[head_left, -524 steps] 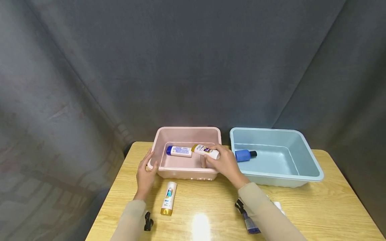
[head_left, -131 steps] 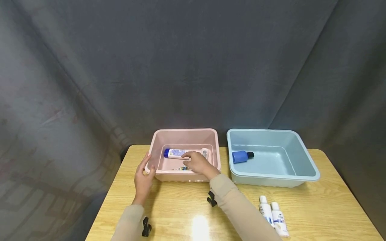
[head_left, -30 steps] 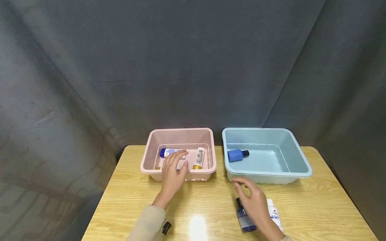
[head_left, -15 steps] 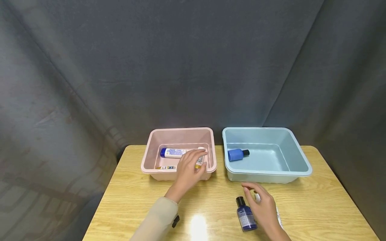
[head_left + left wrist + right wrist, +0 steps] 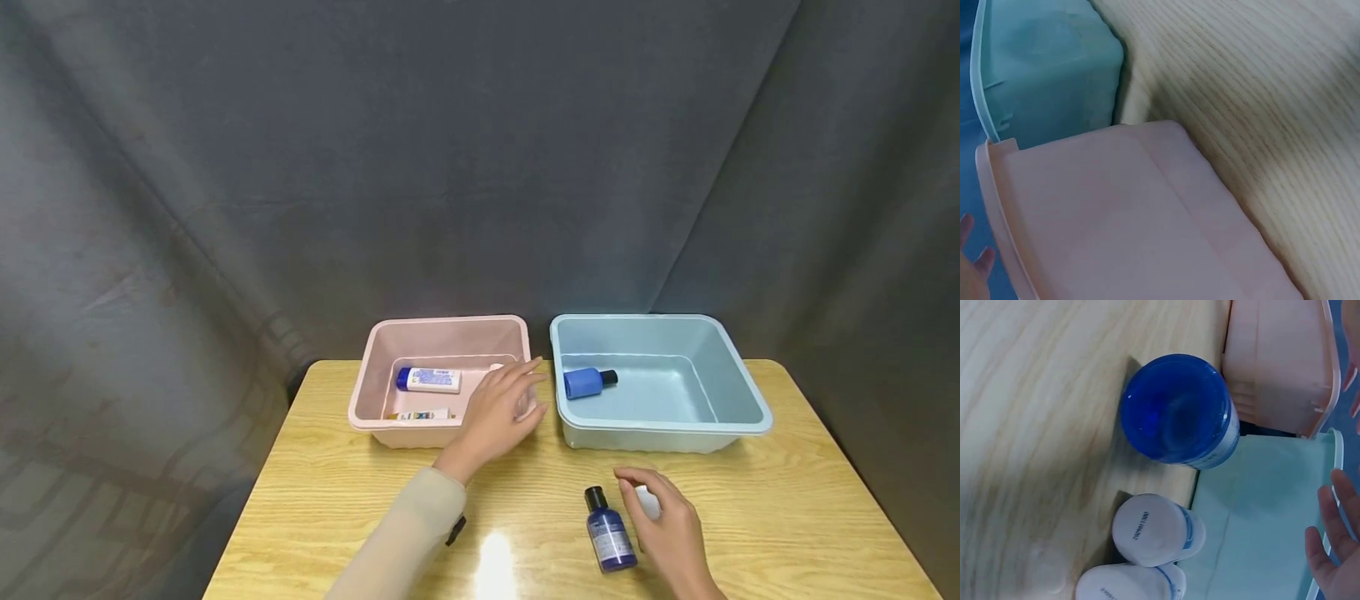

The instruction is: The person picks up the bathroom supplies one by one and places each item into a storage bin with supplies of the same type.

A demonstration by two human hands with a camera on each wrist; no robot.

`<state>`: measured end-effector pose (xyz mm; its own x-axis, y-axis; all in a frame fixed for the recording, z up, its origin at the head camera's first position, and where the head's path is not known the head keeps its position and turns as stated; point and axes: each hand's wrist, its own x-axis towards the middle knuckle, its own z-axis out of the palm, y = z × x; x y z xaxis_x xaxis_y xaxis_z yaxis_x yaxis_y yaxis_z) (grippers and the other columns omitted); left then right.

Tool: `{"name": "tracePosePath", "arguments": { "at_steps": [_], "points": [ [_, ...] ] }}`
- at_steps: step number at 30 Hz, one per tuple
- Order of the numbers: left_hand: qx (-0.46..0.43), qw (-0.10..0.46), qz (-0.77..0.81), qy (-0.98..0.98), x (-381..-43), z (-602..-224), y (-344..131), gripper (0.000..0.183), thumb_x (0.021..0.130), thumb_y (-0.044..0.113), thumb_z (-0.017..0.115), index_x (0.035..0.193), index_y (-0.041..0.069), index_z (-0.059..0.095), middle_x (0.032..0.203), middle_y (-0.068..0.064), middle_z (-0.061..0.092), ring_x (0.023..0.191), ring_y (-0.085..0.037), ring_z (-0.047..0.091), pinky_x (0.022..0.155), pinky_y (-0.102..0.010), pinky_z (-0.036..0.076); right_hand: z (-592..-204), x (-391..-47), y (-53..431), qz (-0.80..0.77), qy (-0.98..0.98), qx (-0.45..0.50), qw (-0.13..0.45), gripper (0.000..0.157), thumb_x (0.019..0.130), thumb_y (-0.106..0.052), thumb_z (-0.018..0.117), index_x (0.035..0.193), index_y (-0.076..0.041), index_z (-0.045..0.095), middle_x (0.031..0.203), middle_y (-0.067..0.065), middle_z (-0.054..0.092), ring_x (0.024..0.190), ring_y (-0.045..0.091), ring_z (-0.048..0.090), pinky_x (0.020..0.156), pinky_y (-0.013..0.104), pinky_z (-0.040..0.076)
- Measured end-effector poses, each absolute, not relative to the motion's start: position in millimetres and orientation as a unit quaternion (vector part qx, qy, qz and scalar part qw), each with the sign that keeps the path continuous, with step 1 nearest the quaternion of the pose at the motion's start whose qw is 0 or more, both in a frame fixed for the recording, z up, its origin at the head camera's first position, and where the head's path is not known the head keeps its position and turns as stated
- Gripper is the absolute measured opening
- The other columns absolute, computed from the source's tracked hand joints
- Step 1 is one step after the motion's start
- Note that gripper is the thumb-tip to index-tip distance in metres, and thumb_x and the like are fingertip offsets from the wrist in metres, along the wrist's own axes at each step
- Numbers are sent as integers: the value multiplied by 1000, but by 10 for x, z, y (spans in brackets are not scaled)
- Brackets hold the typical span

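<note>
My left hand [image 5: 501, 417] hangs over the right front of the pink bin [image 5: 420, 429], fingers extended, holding nothing. Inside that bin lie a white tube with a blue cap [image 5: 431, 380], a gold-capped white tube [image 5: 423, 414] by the front wall, and another white tube mostly hidden by this hand. My right hand [image 5: 666, 525] is above the table with loosely bent fingers and nothing in them. Left of it lies a dark blue bottle [image 5: 609, 533] with a black cap. Two white bottles, one seen end-on [image 5: 1147, 530] in the right wrist view, are mostly covered by the right hand in the head view.
A light blue bin [image 5: 667, 440] stands right of the pink one, with a narrow gap between them. A blue bottle [image 5: 585, 383] with a black cap lies at its left side. Grey curtain [image 5: 480, 167] hangs behind the table [image 5: 337, 508].
Over the last second my left hand has passed rightward across the pink bin; my right hand has shifted right, off the dark blue bottle. Earlier, the gold-capped tube on the table went into the pink bin.
</note>
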<state>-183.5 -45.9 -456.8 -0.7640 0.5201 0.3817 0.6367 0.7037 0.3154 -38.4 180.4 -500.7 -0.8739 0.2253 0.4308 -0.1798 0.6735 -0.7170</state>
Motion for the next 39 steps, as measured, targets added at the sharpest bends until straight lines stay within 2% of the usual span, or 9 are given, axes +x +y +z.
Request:
{"name": "tracePosePath", "arguments": {
  "at_steps": [5,14,23,28,32,35,39],
  "points": [
    [-322,95,-202,-920,-1896,-4566,-358,52,96,44,60,142,21,54,159,6,33,145,-19,30,120,-39,19,-5036,-372,1823,403,-879,-12,254,22,85,2,74,99,-15,75,96,-4,73,93,-8,57,84,6,39],
    [-339,59,-154,-926,-1936,-4563,-200,58,96,54,55,147,28,47,160,8,31,147,-16,24,121,-43,15,-5076,-370,1785,410,-874,4,260,26,81,4,76,98,-16,76,96,-4,73,96,-5,59,88,5,37],
    [-328,45,-126,-935,-1977,-4632,-118,65,94,62,52,150,29,43,161,10,26,147,-17,24,120,-44,15,-5142,-329,1746,378,-893,-15,245,24,81,1,76,97,-17,75,95,-6,73,91,14,66,84,8,41],
    [-321,34,-128,-938,-1983,-4688,-103,63,96,61,48,150,29,42,161,10,26,147,-16,24,120,-43,15,-5159,-324,1746,410,-884,-30,223,21,84,2,74,99,-13,75,94,-4,73,88,5,62,76,14,46],
    [-316,36,-135,-938,-1988,-4693,-103,59,99,58,44,150,29,42,161,9,28,147,-16,26,120,-44,18,-5154,-331,1746,436,-875,-40,205,20,87,2,72,102,-10,74,95,-1,73,88,0,60,78,16,47],
    [-313,35,-141,-939,-1994,-4693,-96,59,99,58,45,151,28,42,161,6,29,146,-16,26,120,-45,18,-5147,-315,1741,433,-881,-54,181,19,90,-1,70,106,-9,73,96,3,72,89,6,62,79,22,52],
    [-302,25,-129,-944,-1995,-4699,-85,65,98,62,44,153,29,39,161,6,28,146,-18,28,120,-46,18,-5150,-279,1714,444,-884,-73,126,23,93,-6,67,116,-6,69,108,10,70,98,26,65,84,42,56]
  ]
}}
